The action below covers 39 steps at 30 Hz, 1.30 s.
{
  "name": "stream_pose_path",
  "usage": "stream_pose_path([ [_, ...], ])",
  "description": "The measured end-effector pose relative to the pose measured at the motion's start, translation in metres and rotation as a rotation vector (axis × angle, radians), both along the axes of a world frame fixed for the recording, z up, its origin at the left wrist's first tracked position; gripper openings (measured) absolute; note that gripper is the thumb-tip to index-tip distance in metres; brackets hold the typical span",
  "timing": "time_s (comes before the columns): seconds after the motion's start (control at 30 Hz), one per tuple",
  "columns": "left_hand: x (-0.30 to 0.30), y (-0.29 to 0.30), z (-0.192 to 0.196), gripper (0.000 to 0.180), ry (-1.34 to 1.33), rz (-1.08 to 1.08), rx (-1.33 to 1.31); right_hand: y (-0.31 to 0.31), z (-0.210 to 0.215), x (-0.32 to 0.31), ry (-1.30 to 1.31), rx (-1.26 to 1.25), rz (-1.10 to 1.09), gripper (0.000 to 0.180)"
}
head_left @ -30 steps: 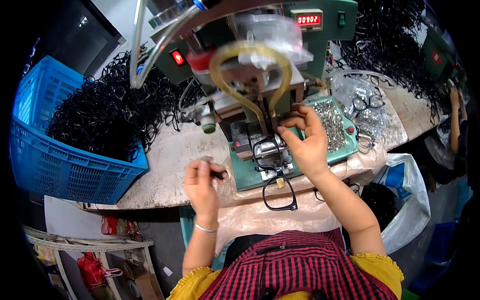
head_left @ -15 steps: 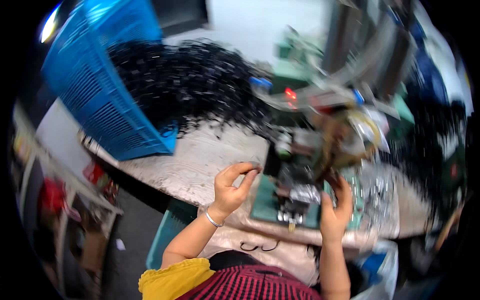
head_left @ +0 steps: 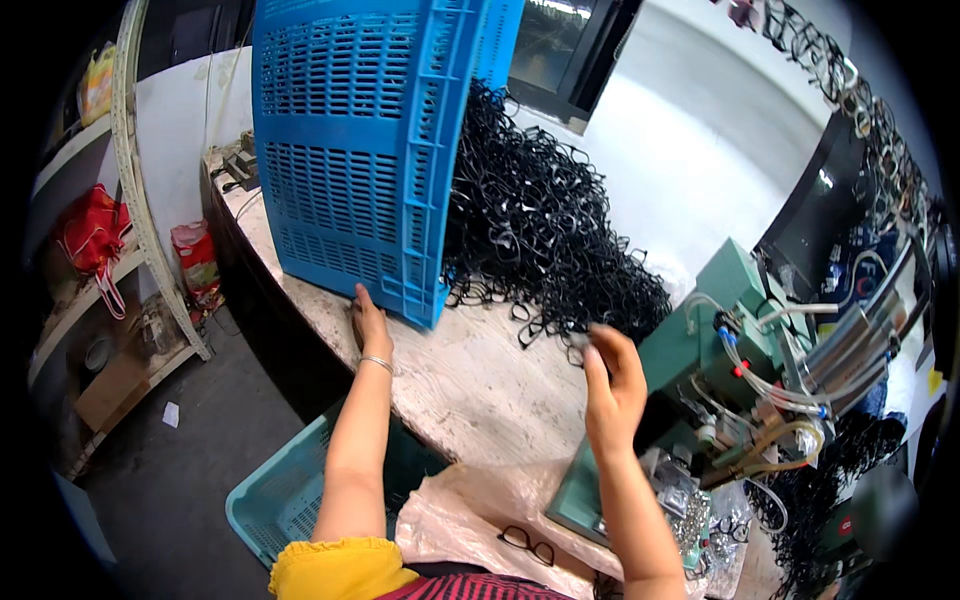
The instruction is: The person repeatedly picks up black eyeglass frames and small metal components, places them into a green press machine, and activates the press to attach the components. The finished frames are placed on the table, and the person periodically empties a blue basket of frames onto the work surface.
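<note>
My left hand (head_left: 372, 328) touches the lower edge of a large blue plastic crate (head_left: 330, 190), one finger stretched up along its slatted wall. The crate stands tipped on its side on the worn table (head_left: 470, 385). Beside it, a heap of black eyeglass frames (head_left: 545, 205) spills onto the tabletop. Close to the heap's near edge is my right hand (head_left: 615, 390), fingers bent and thumb apart from them. Its fingertips are blurred, and I see nothing clearly held there. One dark eyeglass frame (head_left: 527, 545) lies on the plastic sheet (head_left: 470, 510) near my body.
A green machine (head_left: 670, 355) with clear tubes stands to the right, small metal parts (head_left: 690, 525) near its base. Below the table edge at left sits a teal basket (head_left: 275, 500). Shelving (head_left: 150, 190) is at far left; more black frames (head_left: 830, 480) hang at right.
My view has turned left. My left hand has gone from a pinch above the table to the crate's edge. My right hand has left the machine and come near the heap.
</note>
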<state>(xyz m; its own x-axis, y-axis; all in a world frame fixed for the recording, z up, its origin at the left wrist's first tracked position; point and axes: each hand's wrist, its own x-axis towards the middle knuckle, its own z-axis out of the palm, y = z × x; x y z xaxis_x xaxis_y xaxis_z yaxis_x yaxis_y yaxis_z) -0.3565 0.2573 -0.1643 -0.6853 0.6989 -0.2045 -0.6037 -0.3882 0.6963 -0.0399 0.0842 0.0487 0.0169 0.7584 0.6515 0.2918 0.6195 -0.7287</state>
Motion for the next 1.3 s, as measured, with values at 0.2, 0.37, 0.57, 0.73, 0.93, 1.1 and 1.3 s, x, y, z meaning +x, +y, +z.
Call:
stream_pose_path([
  [0.2, -0.016, 0.032, 0.008, 0.080, -0.240, -0.050, 0.462, 0.150, 0.070, -0.126, -0.464, -0.052, 0.152, 0.067],
  [0.37, -0.020, 0.039, -0.002, 0.073, -0.342, -0.088, 0.521, 0.192, 0.122, -0.228, -0.302, -0.453, 0.179, 0.030],
  [0.57, -0.035, 0.037, -0.009, 0.064, -0.489, -0.204, 0.629, 0.200, 0.114, -0.232, -0.114, -0.479, 0.286, 0.019],
  [0.73, -0.021, 0.025, 0.000, 0.065, -0.401, -0.211, 0.728, 0.165, 0.104, -0.202, -0.078, -0.478, 0.216, 0.018],
  [0.93, -0.019, 0.017, -0.005, 0.072, -0.422, -0.273, 0.549, 0.124, 0.061, -0.141, 0.182, -0.473, 0.223, 0.030],
  [1.1, -0.017, 0.024, -0.013, 0.087, -0.279, -0.240, 0.527, 0.101, 0.028, -0.083, 0.521, -0.408, 0.162, 0.049],
  [1.3, -0.026, 0.035, 0.030, 0.105, 0.005, -0.155, 0.494, 0.149, -0.007, -0.038, 0.698, -0.473, 0.053, 0.040],
])
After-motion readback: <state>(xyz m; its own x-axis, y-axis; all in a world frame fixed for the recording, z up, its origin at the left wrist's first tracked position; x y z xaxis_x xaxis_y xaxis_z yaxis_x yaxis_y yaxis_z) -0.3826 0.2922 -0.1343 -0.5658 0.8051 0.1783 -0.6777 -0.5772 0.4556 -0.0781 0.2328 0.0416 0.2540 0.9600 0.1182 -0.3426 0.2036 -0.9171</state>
